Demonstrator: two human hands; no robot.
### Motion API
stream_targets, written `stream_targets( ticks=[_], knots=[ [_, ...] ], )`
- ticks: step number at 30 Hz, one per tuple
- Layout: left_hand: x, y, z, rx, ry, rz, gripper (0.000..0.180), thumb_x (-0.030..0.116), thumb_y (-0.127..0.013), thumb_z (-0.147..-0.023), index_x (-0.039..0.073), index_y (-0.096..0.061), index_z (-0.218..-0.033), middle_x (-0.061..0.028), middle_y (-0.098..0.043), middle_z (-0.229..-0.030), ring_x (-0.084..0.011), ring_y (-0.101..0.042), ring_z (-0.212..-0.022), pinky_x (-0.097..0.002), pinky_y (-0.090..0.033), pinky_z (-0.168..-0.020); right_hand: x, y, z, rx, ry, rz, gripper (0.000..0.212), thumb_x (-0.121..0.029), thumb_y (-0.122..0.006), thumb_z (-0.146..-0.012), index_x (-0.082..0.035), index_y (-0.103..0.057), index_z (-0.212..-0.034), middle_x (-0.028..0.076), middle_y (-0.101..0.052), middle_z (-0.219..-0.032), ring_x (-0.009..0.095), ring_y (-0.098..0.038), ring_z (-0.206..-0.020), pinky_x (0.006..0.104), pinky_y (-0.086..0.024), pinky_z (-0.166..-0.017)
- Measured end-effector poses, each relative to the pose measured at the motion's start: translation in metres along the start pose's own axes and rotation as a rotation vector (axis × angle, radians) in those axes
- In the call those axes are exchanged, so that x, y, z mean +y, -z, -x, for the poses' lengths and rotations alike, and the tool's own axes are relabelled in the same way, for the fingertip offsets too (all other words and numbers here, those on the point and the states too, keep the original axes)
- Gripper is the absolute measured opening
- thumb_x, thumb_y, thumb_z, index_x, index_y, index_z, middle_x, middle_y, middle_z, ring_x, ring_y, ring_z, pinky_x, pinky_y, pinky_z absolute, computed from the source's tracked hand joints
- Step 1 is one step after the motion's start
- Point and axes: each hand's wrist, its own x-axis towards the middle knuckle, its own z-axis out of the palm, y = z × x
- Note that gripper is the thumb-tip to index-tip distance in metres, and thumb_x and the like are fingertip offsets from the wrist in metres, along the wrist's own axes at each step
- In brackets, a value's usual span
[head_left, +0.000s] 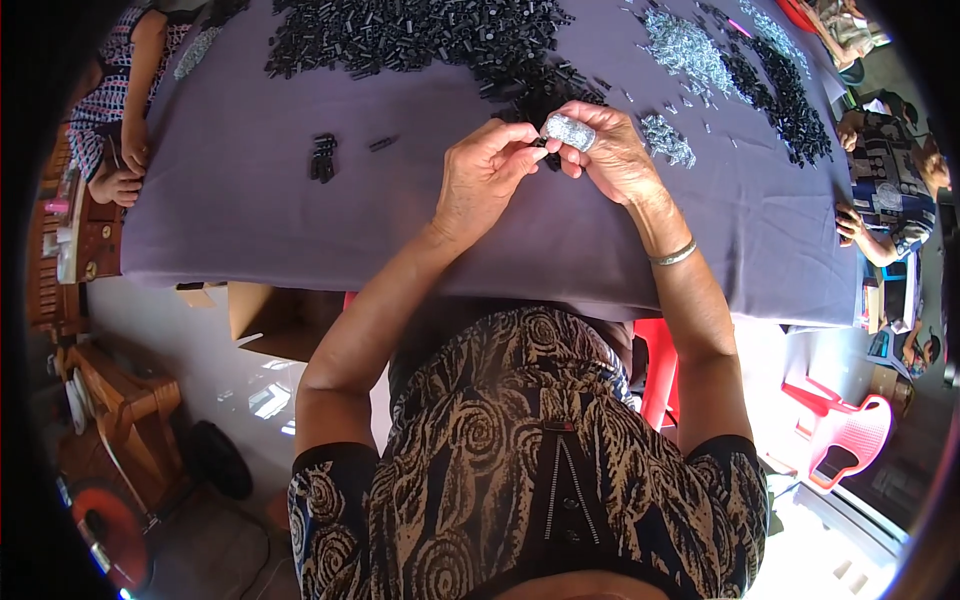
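Note:
Above the table's dark purple cloth, my two hands meet near the centre. My left hand (490, 168) is closed, thumb and forefinger pinching a small black piece (540, 143) that the fingers partly cover. My right hand (612, 155) is closed beside it, fingers curled. A rounded, crinkled silvery thing (570, 132) shows at the right fingers; I cannot tell whether it is gripped or wrapped round a digit. Just beyond the hands spreads a large pile of short black cylindrical pieces (430, 35). A small heap of clear or silvery pieces (665, 140) lies right of my right hand.
A little group of black pieces (322, 158) and one stray piece (381, 144) lie to the left. More silvery pieces (685, 50) and black pieces (795, 115) spread at the far right. Other people sit at both table ends. A pink chair (850, 435) stands at lower right.

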Motion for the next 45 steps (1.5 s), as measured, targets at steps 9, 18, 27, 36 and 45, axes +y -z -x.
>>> stream_targets(
  ticks=[9, 18, 27, 36, 45],
  knots=[
    [-0.001, -0.001, 0.0, 0.023, 0.067, 0.04, 0.014, 0.002, -0.064, -0.082, 0.0, -0.062, -0.096, -0.0028, -0.061, -0.085, -0.0082, -0.06, -0.069, -0.0196, -0.048, -0.058, -0.005, -0.009, 0.002, 0.097, 0.035, 0.288, 0.011, -0.013, -0.066, -0.083, -0.002, -0.064, -0.084, 0.001, -0.059, -0.067, 0.004, -0.048, -0.049, 0.0185, -0.038, -0.041],
    [0.0, -0.001, -0.001, 0.029, 0.063, -0.002, 0.012, 0.0, -0.064, -0.08, -0.002, -0.062, -0.093, -0.0062, -0.062, -0.078, -0.0118, -0.063, -0.066, -0.0216, -0.051, -0.056, -0.003, -0.009, -0.001, 0.055, 0.058, 0.553, 0.008, -0.011, -0.062, -0.085, -0.004, -0.062, -0.083, -0.001, -0.056, -0.065, 0.002, -0.044, -0.046, 0.0165, -0.034, -0.037],
    [-0.001, 0.0, -0.001, -0.001, 0.106, 0.1, 0.015, -0.001, -0.06, -0.085, -0.001, -0.061, -0.099, -0.0063, -0.062, -0.092, -0.0127, -0.063, -0.075, -0.0217, -0.05, -0.062, -0.009, 0.011, 0.002, 0.318, 0.146, 0.183, 0.021, -0.019, -0.057, -0.09, -0.002, -0.06, -0.079, 0.0, -0.055, -0.06, 0.002, -0.043, -0.042, 0.0177, -0.035, -0.036],
    [0.0, 0.004, -0.001, 0.046, 0.122, 0.052, 0.016, 0.001, -0.059, -0.086, -0.001, -0.061, -0.102, -0.0051, -0.062, -0.093, -0.0098, -0.061, -0.075, -0.0208, -0.049, -0.062, -0.024, 0.047, 0.009, 0.219, 0.059, 0.603, 0.012, -0.005, -0.058, -0.086, -0.006, -0.065, -0.095, -0.002, -0.06, -0.075, 0.0, -0.046, -0.052, 0.0153, -0.035, -0.041],
    [-0.009, 0.006, -0.004, 0.14, 0.072, 0.077, 0.016, 0.005, -0.06, -0.086, 0.002, -0.06, -0.102, -0.0032, -0.059, -0.092, -0.0094, -0.061, -0.071, -0.0207, -0.049, -0.057, -0.012, 0.013, 0.006, 0.024, 0.389, 1.047, 0.013, 0.0, -0.065, -0.074, -0.005, -0.063, -0.086, 0.004, -0.06, -0.077, 0.019, -0.059, -0.071, 0.0281, -0.048, -0.069]
  ],
)
